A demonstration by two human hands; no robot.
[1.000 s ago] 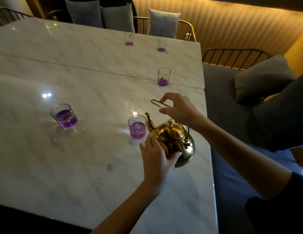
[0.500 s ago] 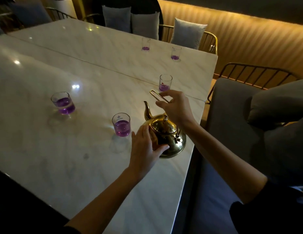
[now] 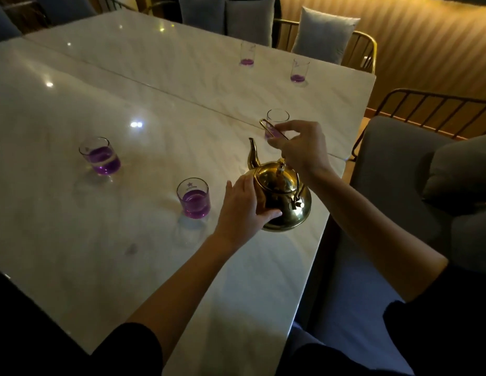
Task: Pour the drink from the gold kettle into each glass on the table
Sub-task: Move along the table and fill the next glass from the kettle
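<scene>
- Gold kettle (image 3: 284, 202) sits upright on the marble table (image 3: 106, 234), close to its right edge, roughly mid-length; spout (image 3: 253, 156) points toward the far side.
- Left hand (image 3: 243, 206) cups the kettle's left flank: fingers (image 3: 237, 187) pressed together & laid flat on the body, thumb (image 3: 269, 214) wrapped round the near side, touching the metal.
- Right hand (image 3: 301, 146) is above the lid, w/ thumb & forefinger pinching the thin wire handle (image 3: 271, 129), which is swung up toward the far side; other fingers curled loosely under.
- Lid knob (image 3: 281, 165) stands just below the right wrist.
- Nearest glass (image 3: 193, 198), short tumbler w/ a star logo, just left of the kettle, approx half full of purple drink; not touching the left hand.
- Second tumbler (image 3: 100, 156) further left, toward table centre, also approx half full of purple.
- Third glass (image 3: 277, 123) directly beyond the kettle near the right edge, partly hidden by handle & right fingers; small purple layer at the bottom.
- Seam (image 3: 166, 92) runs across the tabletop; beyond it two taller glasses near the far right corner: one (image 3: 247, 54) left, one (image 3: 299, 71) right, each w/ a thin purple layer.
- Gold wire chairs w/ grey cushions (image 3: 324, 36) along the far edge; grey sofa (image 3: 393, 185) to the right of the table.
- Dark sleeves (image 3: 133, 348) on both arms.
</scene>
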